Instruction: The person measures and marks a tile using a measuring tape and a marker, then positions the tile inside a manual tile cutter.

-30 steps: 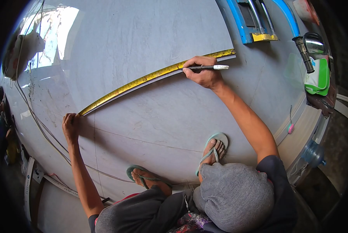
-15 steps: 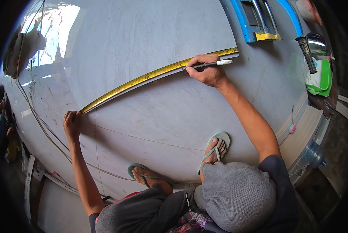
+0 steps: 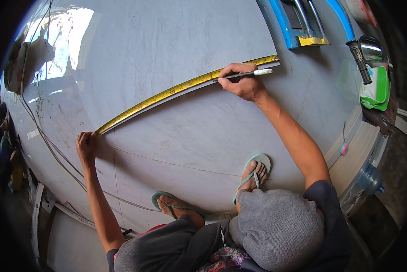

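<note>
A yellow tape measure [image 3: 167,94] stretches along the near edge of a large grey tile [image 3: 181,41]. At the tape's left end, by the tile's corner, my left hand [image 3: 86,147] is closed, pinching the tape. My right hand [image 3: 243,82] grips a dark marker [image 3: 263,72] with a white end pointing right. The marker's tip meets the tile's edge just beside the tape, right of its middle. Past that hand, the tape runs on to the tile's right corner.
A blue tile cutter [image 3: 299,27] with metal rails and a black-gripped handle stands at the upper right. A green and white pack [image 3: 375,88] and a clear plastic bottle [image 3: 369,177] lie at the right. Cables [image 3: 40,129] cross the tiled floor at the left.
The view has shifted very slightly. Both hands, the tape and the marker hold nearly the same places.
</note>
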Demonstrator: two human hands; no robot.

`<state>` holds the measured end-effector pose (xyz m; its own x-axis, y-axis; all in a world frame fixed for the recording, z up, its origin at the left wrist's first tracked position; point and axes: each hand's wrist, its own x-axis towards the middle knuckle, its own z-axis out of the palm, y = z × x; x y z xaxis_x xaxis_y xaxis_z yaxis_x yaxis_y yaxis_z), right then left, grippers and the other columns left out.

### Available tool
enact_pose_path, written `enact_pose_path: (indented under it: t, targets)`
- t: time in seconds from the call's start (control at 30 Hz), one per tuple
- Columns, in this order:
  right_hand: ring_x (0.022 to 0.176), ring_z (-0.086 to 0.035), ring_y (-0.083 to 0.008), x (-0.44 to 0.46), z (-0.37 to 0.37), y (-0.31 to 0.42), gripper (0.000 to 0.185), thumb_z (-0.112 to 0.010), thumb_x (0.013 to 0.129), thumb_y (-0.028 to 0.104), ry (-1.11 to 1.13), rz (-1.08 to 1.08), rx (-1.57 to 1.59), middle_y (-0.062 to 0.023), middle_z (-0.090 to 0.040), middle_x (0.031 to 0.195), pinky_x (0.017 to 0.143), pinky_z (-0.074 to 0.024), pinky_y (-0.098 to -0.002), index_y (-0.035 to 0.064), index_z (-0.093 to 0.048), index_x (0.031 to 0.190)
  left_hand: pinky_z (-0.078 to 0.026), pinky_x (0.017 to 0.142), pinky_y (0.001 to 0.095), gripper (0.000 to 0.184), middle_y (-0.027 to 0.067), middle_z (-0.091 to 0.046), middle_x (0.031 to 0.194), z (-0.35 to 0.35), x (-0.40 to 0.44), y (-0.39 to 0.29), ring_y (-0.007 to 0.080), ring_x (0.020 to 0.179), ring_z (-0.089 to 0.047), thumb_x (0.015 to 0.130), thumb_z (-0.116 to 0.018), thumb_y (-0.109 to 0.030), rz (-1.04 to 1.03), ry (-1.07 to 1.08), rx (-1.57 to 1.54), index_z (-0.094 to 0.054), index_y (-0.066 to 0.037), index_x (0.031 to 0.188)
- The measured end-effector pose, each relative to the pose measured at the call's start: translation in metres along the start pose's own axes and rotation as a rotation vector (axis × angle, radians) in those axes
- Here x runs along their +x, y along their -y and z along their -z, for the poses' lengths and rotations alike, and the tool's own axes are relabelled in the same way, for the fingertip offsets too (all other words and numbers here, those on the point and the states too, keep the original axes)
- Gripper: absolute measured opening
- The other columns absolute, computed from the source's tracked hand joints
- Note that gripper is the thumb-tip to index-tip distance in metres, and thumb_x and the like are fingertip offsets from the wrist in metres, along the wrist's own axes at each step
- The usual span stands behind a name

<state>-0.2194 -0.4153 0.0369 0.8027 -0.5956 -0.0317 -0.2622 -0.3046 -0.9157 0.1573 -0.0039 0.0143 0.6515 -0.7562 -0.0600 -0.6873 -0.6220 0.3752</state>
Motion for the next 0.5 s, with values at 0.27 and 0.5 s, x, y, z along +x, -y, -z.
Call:
enact_pose_path:
  t: [0.27,0.5]
  targets:
    - [0.062,-0.060,-0.0092,-0.001,0.003,0.001,0.010,-0.069,0.076,0.010,0.051,0.048,-0.071,-0.0044,-0.066,0.068,0.058,-0.0483,-0.0241,0.0003,-0.067,0.079,-0.046,0.077,0.0344,0.012,0.0104,-0.064,0.087,0.001,-0.001,-0.001,0.0264,0.084,-0.060,0.085,-0.066,-0.012,0.005,0.017,-0.025,-0.067,0.000,0.087]
    - [0.057,-0.059,-0.0075,-0.005,0.043,-0.001,0.008,-0.066,0.081,0.009,-0.301,-0.133,0.335,-0.0029,-0.062,0.061,0.053,-0.0457,-0.0205,0.0010,-0.065,0.080,-0.046,0.076,0.0357,0.011,0.0112,-0.063,0.086,0.001,-0.001,0.005,0.0274,0.083,-0.059,0.085,-0.064,-0.011,-0.041,0.032,-0.054,-0.066,0.001,0.087]
